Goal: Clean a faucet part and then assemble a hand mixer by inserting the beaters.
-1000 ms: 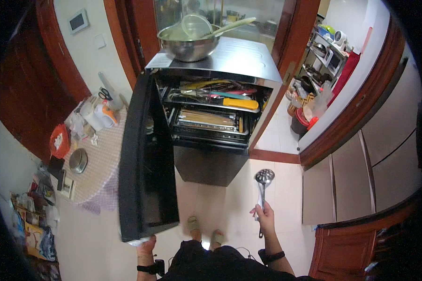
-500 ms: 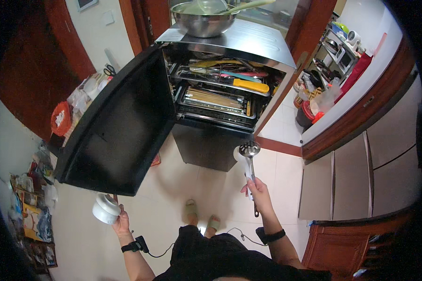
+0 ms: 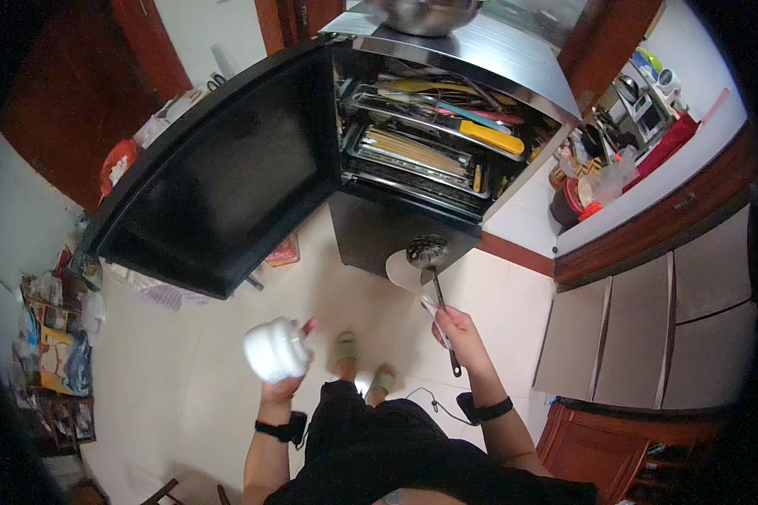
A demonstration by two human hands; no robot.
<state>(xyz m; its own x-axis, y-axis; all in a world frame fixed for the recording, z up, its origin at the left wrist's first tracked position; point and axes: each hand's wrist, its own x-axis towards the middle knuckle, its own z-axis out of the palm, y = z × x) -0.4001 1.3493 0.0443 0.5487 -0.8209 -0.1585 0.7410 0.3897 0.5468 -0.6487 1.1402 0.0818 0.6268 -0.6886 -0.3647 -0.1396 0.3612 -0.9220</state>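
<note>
Crockery in one hand, two utensils in the other, before a wide-swung cabinet door

Nearest, the left hand grasps white crockery, too blurred to count its pieces; a firm, level hold would suit such rounded sides; the right hand has its fingers wrapped around the handles of a slotted ladle and a pale paddle, heads pointing away; pinching both handles as one should keep either from swivelling; everything held is above the floor, in front of the cabinet; the black door stands out leftward, its lower corner best kept clear of the crockery; farther in, pale sticks lie on the lower tray; a steel bowl sits on top
</note>
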